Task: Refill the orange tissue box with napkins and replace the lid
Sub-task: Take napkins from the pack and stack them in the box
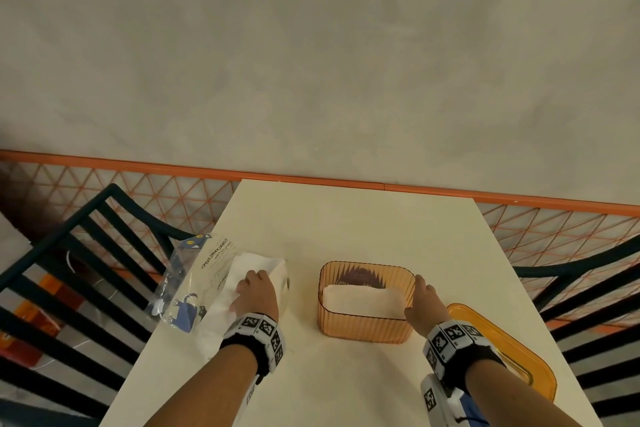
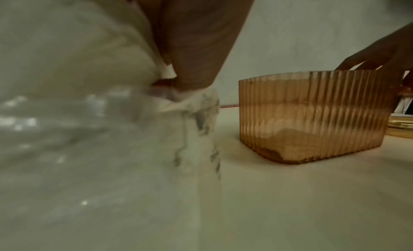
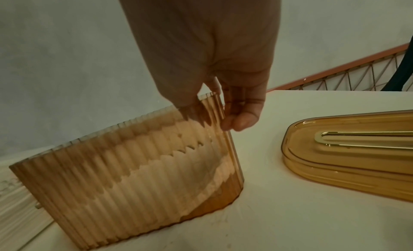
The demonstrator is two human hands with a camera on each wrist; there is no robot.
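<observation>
The ribbed translucent orange tissue box (image 1: 363, 328) (image 2: 312, 117) (image 3: 134, 166) stands uncovered mid-table, partly filled with white napkins (image 1: 363, 300). My right hand (image 1: 424, 302) (image 3: 212, 60) pinches its right wall, fingers inside and thumb outside. The orange lid (image 1: 526, 360) (image 3: 357, 148) with a gold-rimmed slot lies flat to the right of the box. To the left lies a clear plastic napkin pack (image 1: 194, 288) with a blue cat print. My left hand (image 1: 256, 293) (image 2: 196, 42) grips the white napkin stack (image 1: 256, 265) (image 2: 78, 60) at the pack's mouth.
The white table (image 1: 346, 225) is narrow; its far edge meets an orange mesh railing (image 1: 346, 180). Dark slatted chairs stand at the left (image 1: 69, 270) and at the right (image 1: 588, 288). Beyond the railing is grey floor.
</observation>
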